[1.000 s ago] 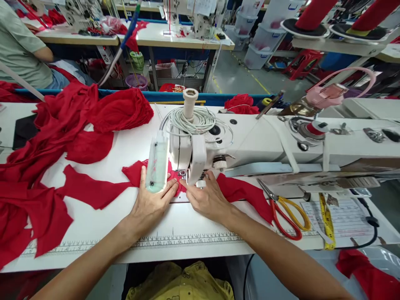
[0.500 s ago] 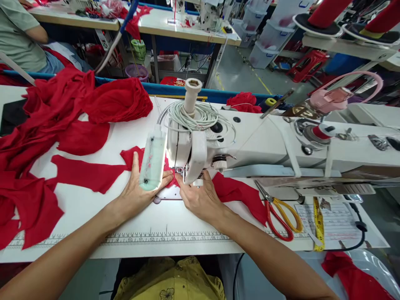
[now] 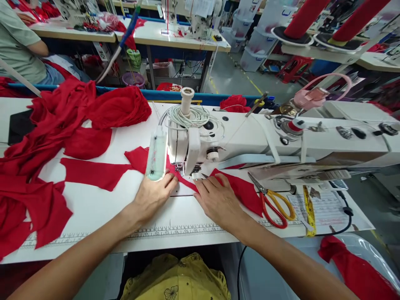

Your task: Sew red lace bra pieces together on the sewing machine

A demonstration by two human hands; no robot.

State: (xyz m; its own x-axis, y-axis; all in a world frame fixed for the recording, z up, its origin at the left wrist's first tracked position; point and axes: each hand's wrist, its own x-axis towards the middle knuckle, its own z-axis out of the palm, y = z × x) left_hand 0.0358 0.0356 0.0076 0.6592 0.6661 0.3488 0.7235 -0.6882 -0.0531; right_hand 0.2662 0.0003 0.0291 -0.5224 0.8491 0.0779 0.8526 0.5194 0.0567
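A red fabric piece [image 3: 186, 182] runs under the presser foot [image 3: 178, 167] of a white sewing machine [image 3: 193, 151]. My left hand [image 3: 155, 195] is closed at the fabric just left of the foot, its fingers bent and partly behind a clear plastic guard [image 3: 156, 156]. To the right of the needle, my right hand [image 3: 218, 202] is closed on the fabric's near edge, thumb beneath and fingers bent over it. A narrow stretch of cloth lies taut between both hands. More red fabric [image 3: 242, 189] spreads out behind my right hand.
Scissors [image 3: 275, 204] with red and yellow handles lie right of my right hand, beside a yellow tape measure [image 3: 309, 210]. Red cloth [image 3: 46, 133] is heaped at left. A printed ruler [image 3: 187, 230] follows the table's front edge. Another person [image 3: 21, 46] sits at the back left.
My right hand has moved right and toward me, away from the presser foot. My left hand's fingers have curled in, and a fabric strip now shows between the hands. The view has shifted slightly.
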